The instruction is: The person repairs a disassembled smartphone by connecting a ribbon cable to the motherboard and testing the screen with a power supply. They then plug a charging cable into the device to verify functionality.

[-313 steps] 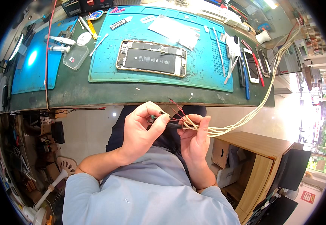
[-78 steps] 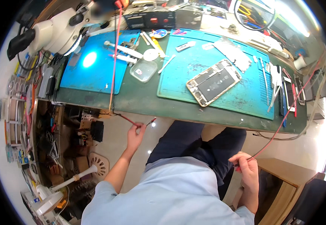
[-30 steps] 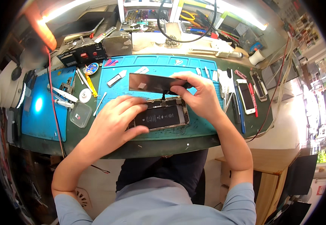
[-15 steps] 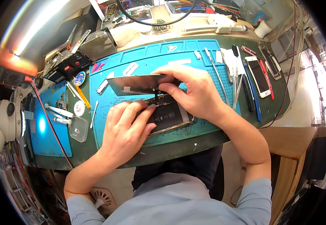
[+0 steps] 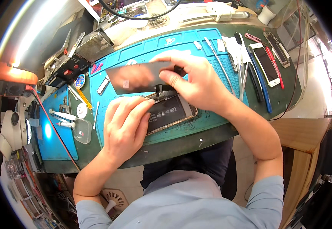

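My right hand (image 5: 192, 84) grips a dark phone screen panel (image 5: 124, 78), raised on edge above the opened phone body (image 5: 166, 116) with its black battery. A short black flex cable links the two at the body's top edge. My left hand (image 5: 126, 122) rests over the left part of the phone body, fingers curled, fingertips pressed at the connector area (image 5: 158, 98); whether they hold a small part is hidden. The phone lies on a teal silicone mat (image 5: 219, 87).
A second blue mat (image 5: 55, 147), clear box (image 5: 82, 131) and red wire (image 5: 57, 135) lie left. Tweezers (image 5: 223, 68), pry tools (image 5: 263, 87), a white phone (image 5: 264, 65) and a phone frame (image 5: 276, 47) lie right. A microscope (image 5: 9, 129) and black instrument box (image 5: 65, 68) stand left.
Since the oldest frames, my hands have left the wires and taken the phone. In the last second, the screen shifted leftward and up, and my left fingertips moved onto the connector area.
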The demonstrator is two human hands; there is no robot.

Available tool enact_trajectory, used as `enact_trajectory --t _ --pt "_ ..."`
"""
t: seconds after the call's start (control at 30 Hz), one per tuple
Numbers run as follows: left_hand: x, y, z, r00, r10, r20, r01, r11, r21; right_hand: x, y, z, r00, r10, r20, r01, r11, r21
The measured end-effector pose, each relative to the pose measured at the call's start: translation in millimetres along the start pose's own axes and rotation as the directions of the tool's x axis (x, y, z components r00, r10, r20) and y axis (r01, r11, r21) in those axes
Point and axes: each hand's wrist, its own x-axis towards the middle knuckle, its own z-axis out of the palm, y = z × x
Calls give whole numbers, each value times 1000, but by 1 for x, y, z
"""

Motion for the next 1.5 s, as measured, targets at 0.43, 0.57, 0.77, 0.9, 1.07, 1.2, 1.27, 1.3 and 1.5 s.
enact_trajectory --t 0.43,0.57,0.77,0.9,1.07,1.2,1.27,1.3,1.5 --pt "2 3 9 1000 17 4 -16 986 -167 10 20 -16 932 335 139 -362 878 313" --pt "3 6 8 1000 19 -17 -22 987 -160 9 15 -17 894 397 207 -448 814 370" --pt "5 4 10 1000 3 -28 -7 987 -163 9 19 -18 906 369 209 -420 851 315" --pt "3 2 11 1000 -18 -12 16 983 -180 9 15 -15 935 329 135 -355 889 288" --pt "3 1 11 997 -70 28 75 969 -235 8 15 -16 958 263 113 -280 941 191" --pt "3 0 12 999 -22 33 28 978 -207 8 19 -16 962 255 96 -269 943 195" --pt "4 0 11 999 6 42 1 987 -161 8 19 -15 957 277 81 -289 934 212" --pt "4 1 10 999 8 53 -1 991 -136 8 19 -15 956 283 75 -293 934 207" --pt "6 7 10 996 35 83 -28 996 -87 11 19 -20 905 410 110 -424 859 287"
